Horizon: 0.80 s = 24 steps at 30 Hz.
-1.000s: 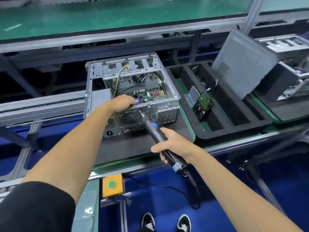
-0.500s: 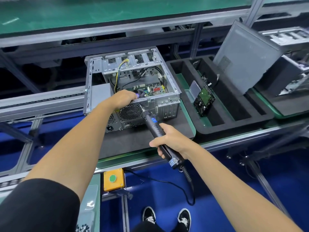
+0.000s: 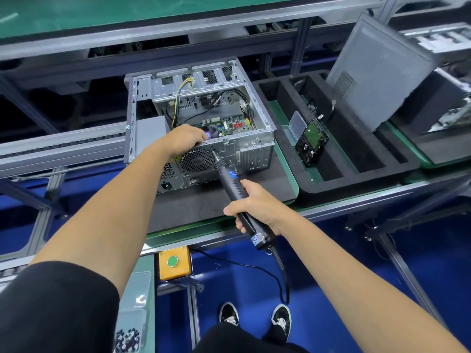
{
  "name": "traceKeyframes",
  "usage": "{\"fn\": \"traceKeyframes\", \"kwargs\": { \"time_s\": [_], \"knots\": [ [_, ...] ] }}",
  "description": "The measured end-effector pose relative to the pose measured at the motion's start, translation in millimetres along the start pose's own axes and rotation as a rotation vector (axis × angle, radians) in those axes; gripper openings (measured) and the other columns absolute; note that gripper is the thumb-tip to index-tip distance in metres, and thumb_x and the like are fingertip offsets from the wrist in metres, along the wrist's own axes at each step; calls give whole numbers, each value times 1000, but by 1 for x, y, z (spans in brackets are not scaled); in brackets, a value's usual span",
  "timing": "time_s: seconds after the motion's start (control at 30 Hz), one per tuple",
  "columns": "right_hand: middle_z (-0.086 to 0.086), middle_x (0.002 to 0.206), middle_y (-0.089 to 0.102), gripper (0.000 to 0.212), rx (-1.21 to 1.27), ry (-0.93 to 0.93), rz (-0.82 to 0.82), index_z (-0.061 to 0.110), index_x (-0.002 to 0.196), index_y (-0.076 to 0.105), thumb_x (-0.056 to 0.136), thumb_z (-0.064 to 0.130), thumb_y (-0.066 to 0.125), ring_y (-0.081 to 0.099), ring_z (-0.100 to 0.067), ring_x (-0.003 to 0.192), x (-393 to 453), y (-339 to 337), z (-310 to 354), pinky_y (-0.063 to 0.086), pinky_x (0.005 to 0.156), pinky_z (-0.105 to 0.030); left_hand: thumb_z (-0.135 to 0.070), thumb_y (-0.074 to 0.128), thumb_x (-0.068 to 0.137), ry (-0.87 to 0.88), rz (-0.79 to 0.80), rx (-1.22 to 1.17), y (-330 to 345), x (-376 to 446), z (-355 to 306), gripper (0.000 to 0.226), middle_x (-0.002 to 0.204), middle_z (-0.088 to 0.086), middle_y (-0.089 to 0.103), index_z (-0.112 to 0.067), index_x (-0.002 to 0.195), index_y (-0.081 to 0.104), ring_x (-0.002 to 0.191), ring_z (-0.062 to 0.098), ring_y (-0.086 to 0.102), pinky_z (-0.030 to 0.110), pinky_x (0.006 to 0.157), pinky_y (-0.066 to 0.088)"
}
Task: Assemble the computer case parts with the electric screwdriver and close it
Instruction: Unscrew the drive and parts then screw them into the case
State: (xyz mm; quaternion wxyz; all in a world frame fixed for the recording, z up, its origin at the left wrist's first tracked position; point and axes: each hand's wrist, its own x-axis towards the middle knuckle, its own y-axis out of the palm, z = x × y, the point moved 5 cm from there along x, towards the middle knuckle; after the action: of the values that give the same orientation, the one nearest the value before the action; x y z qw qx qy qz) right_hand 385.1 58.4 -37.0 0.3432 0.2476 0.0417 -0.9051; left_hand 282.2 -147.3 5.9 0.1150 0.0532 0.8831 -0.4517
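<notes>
An open silver computer case (image 3: 257, 118) lies on a black foam pad, its motherboard and cables showing inside. My left hand (image 3: 184, 140) rests over the case's near top rail, fingers curled down on the fan behind the rear panel. My right hand (image 3: 251, 203) grips a black electric screwdriver (image 3: 233, 184). The bit tip touches the rear panel just above the round fan grille (image 3: 196, 160). A grey side panel (image 3: 377, 70) leans upright at the right.
A black foam tray (image 3: 362, 179) to the right holds a hard drive (image 3: 312, 140) standing on edge. A yellow box with a green button (image 3: 174, 262) sits at the bench front. A screw bin (image 3: 127, 338) is at lower left. The screwdriver's cord (image 3: 283, 276) hangs down.
The view has shifted slightly. The screwdriver tip stays at the same spot on the rear panel, and both hands keep their hold.
</notes>
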Motion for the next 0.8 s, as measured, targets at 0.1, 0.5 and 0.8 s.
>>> {"fn": "traceKeyframes", "kwargs": {
  "time_s": [0.1, 0.5, 0.8],
  "knots": [
    [-15, 89, 56, 41, -5, -4, -13, 21, 108, 47, 80, 7, 73, 58, -18, 49, 1, 1, 0, 50, 48, -29, -6, 48, 89, -15, -60, -110, -3, -1, 3, 22, 103, -2, 60, -11, 92, 70, 95, 14, 50, 23, 82, 31],
    [-9, 79, 56, 38, -15, -16, -21, 17, 109, 48, 82, 6, 73, 58, -19, 50, -4, -4, 6, 51, 49, -30, -2, 51, 86, -55, -115, -263, -6, -1, 7, 32, 79, -16, 62, -25, 77, 71, 69, -2, 49, 12, 63, 36],
    [-10, 79, 53, 35, -20, -31, -21, 17, 102, 48, 80, 6, 72, 56, -19, 48, -4, -2, 6, 49, 47, -29, -2, 51, 86, -64, -110, -252, -6, -1, 7, 29, 89, -7, 63, -22, 89, 72, 72, -3, 50, 10, 63, 35]
  ]
}}
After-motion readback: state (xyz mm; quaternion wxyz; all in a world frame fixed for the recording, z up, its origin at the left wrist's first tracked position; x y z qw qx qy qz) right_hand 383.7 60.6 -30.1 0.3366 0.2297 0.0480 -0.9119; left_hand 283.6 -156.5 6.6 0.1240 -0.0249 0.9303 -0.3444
